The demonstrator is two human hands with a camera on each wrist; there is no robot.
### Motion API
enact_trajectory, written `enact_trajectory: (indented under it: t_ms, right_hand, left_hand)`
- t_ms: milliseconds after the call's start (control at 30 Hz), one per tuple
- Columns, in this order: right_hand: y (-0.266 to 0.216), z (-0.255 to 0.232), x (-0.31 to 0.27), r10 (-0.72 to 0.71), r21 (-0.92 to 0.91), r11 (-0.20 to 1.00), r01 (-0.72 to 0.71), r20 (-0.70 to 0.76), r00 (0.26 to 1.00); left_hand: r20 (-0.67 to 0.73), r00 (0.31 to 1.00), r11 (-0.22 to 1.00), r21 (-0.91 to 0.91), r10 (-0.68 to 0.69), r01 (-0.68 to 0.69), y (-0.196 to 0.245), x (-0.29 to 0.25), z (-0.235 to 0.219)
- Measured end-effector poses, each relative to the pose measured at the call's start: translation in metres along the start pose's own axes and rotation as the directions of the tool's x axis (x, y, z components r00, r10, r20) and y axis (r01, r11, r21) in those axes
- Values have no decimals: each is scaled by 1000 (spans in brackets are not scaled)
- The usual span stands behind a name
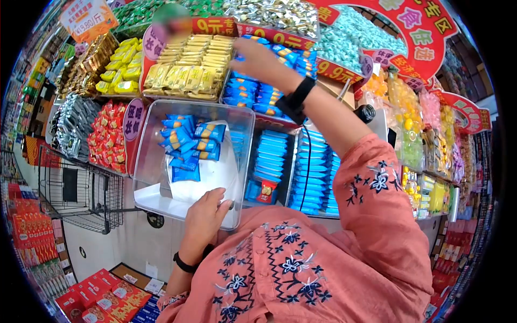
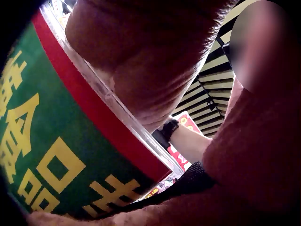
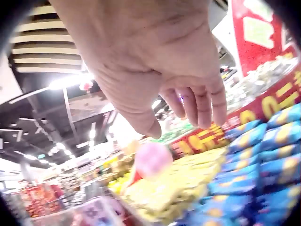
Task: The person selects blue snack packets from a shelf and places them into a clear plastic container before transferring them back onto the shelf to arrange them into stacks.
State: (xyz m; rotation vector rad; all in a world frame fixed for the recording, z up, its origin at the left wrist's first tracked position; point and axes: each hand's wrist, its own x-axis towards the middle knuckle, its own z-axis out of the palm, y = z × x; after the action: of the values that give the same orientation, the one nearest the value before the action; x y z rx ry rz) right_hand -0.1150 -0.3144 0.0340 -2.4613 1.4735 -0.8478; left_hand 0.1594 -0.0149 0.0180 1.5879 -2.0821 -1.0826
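Observation:
A clear plastic bin [image 1: 145, 134] stands in front of me, several small blue packets [image 1: 186, 142] heaped in it beside a white sheet [image 1: 215, 180]. My left hand [image 1: 207, 215] holds the bin's near rim at the right corner; the left wrist view shows skin on both sides of the clear wall, beside a green label [image 2: 61, 141]. My right hand [image 1: 264, 62] is over the blue-and-yellow packets [image 1: 242, 89] stacked beyond the bin. In the right wrist view the right hand [image 3: 155, 75] has loosely bent, spread fingers with nothing between them.
Gold packets [image 1: 188, 64] fill the compartment behind the bin; red packets [image 1: 107, 129] lie to its left. Light-blue packets [image 1: 269, 156] stand in trays to its right, one red packet [image 1: 266, 191] among them. A wire shopping cart [image 1: 86, 188] is at the left.

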Motion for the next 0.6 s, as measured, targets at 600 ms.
enact_trajectory:
  t_ms: [600]
  right_hand:
    - [180, 16, -56, 368, -382, 812, -441, -250, 895]
  left_hand:
    - [11, 998, 997, -44, -64, 65, 6, 3, -1]
